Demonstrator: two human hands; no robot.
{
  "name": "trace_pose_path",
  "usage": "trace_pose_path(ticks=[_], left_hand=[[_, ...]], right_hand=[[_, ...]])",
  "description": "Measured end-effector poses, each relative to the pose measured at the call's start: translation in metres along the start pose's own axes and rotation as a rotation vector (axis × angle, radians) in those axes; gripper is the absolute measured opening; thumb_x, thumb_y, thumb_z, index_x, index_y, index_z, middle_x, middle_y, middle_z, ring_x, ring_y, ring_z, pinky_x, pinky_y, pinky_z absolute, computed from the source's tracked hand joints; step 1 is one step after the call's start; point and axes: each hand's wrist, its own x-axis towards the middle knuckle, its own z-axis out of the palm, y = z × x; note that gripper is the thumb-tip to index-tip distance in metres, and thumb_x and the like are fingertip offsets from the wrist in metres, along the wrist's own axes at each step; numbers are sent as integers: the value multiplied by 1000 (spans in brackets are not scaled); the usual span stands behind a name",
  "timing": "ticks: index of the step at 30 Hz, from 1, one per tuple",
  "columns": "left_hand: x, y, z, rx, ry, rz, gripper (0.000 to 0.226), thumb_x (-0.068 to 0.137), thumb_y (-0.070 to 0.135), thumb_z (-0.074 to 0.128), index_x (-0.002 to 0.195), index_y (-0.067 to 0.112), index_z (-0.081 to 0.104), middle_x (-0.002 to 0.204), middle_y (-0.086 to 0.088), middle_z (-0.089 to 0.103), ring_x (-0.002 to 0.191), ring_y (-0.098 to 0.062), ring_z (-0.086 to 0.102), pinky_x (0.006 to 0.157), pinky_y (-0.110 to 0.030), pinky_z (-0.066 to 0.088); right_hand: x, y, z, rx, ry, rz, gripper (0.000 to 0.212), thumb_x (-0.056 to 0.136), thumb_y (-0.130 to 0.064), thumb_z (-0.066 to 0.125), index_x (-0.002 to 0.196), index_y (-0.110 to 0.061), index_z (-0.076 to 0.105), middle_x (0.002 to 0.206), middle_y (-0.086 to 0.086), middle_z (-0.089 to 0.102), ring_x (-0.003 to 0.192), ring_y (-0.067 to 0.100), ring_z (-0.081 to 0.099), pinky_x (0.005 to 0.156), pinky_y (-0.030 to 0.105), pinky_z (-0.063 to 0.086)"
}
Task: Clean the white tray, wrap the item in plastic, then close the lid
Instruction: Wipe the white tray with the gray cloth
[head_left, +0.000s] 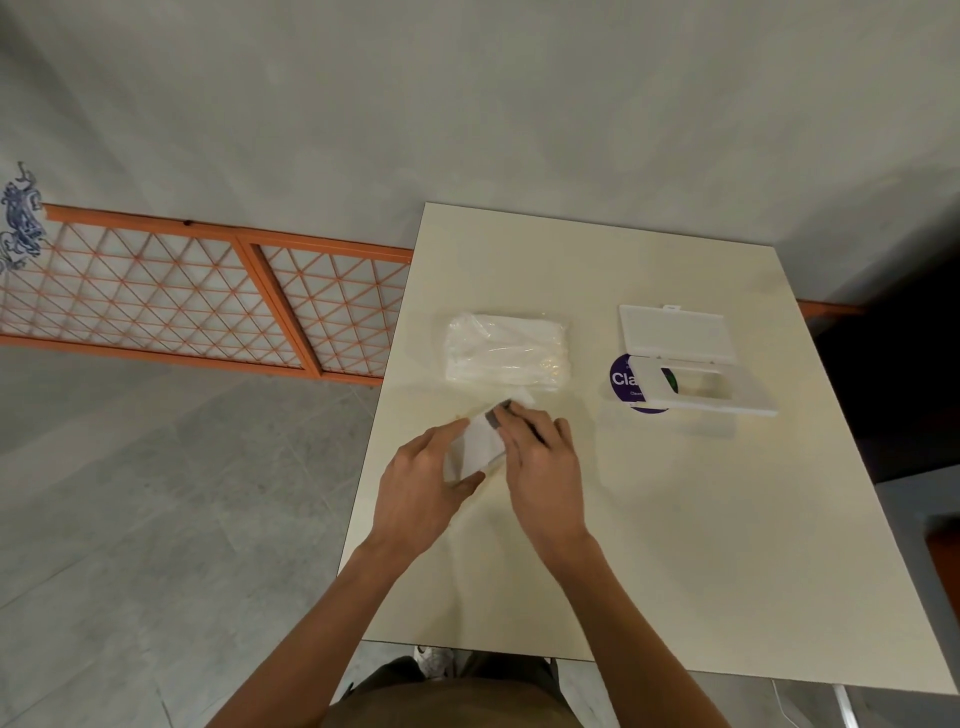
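The room has a grey floor and a grey wall, and an orange screen (208, 291) with a criss-cross pattern lies by the wall. A pale table (649, 545) stands in front of the person.

Both hands are near the middle of the table. The left hand (421, 483) curls its fingers round a small white piece (478, 441), maybe a folded wipe. The right hand (545, 467) has its fingers stretched out and presses on the top end of that piece. Something dark shows under the fingertips, but it is too small to tell what.

Just behind the hands lies a white bundle (506, 351) in loose clear plastic. To the right, well apart from the hands, sits the white tray (753, 402) with a hole in its middle. Its lid (675, 332) is flipped open at the back. A purple label (621, 379) peeks out from under the tray.

I think this is the first step, getting the wipe ready to clean. Next, the hands need to carry the piece over to the tray and rub it. The bundle's plastic looks loose, and the lid is not shut yet.
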Motion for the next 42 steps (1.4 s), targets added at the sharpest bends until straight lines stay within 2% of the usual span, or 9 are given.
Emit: trace_pose_path(ticks=[5, 12, 18, 21, 24, 27, 30, 36, 42], left_hand=[[0, -1, 2, 4, 13, 42, 72, 77, 40, 90, 141, 33, 56, 133, 14, 68, 114, -15, 69, 87, -36, 60], [2, 3, 0, -2, -3, -19, 73, 80, 45, 86, 145, 37, 54, 141, 14, 64, 119, -18, 66, 92, -36, 57], [3, 2, 2, 3, 16, 3, 74, 75, 40, 91, 141, 34, 58, 133, 15, 68, 111, -15, 70, 83, -30, 57], [4, 5, 0, 13, 12, -35, 74, 76, 44, 88, 143, 38, 56, 138, 16, 66, 112, -19, 68, 84, -33, 56], [4, 5, -1, 15, 8, -43, 75, 76, 45, 88, 143, 40, 54, 139, 17, 64, 114, -18, 67, 85, -33, 56], [4, 3, 0, 17, 10, -7, 74, 75, 41, 91, 140, 36, 57, 135, 16, 67, 111, -17, 70, 83, -31, 57], [5, 4, 1, 17, 14, 3, 74, 73, 39, 92, 138, 35, 58, 133, 15, 69, 108, -18, 71, 81, -33, 58], [4, 7, -2, 20, 6, -45, 76, 74, 43, 88, 142, 39, 56, 136, 16, 67, 109, -21, 69, 81, -36, 58], [4, 5, 0, 27, 10, -28, 75, 74, 47, 89, 141, 38, 57, 135, 16, 68, 109, -20, 71, 82, -35, 58]], right_hand=[[-19, -19, -6, 18, -81, -233, 53, 91, -3, 73, 139, -25, 69, 138, -9, 64, 98, 23, 59, 85, 30, 59], [8, 2, -3, 41, 34, 21, 53, 88, 11, 72, 134, -16, 73, 136, 2, 67, 98, 30, 65, 89, 41, 58], [-11, -9, -10, 113, -67, -217, 39, 102, -13, 70, 137, -28, 71, 138, -12, 65, 101, 21, 65, 84, 34, 61], [8, 9, -16, 61, 24, -86, 29, 108, -26, 64, 135, -33, 72, 135, -17, 66, 94, 18, 62, 79, 32, 60], [7, 2, -9, 53, 58, 31, 31, 106, -21, 66, 134, -30, 73, 136, -14, 66, 94, 22, 61, 80, 38, 61], [-14, -21, -6, 59, -12, -126, 44, 96, -9, 73, 135, -29, 72, 138, -14, 66, 95, 22, 64, 79, 35, 62], [-11, -16, -11, -2, -12, -245, 43, 96, -12, 74, 132, -34, 73, 136, -19, 67, 86, 19, 61, 74, 30, 60], [7, 7, -10, -13, 95, 88, 33, 104, -22, 70, 133, -40, 72, 140, -24, 65, 83, 19, 53, 71, 33, 59], [-6, 3, -13, 13, -8, -135, 34, 110, -24, 60, 141, -36, 67, 148, -23, 60, 85, 17, 55, 82, 27, 56]])
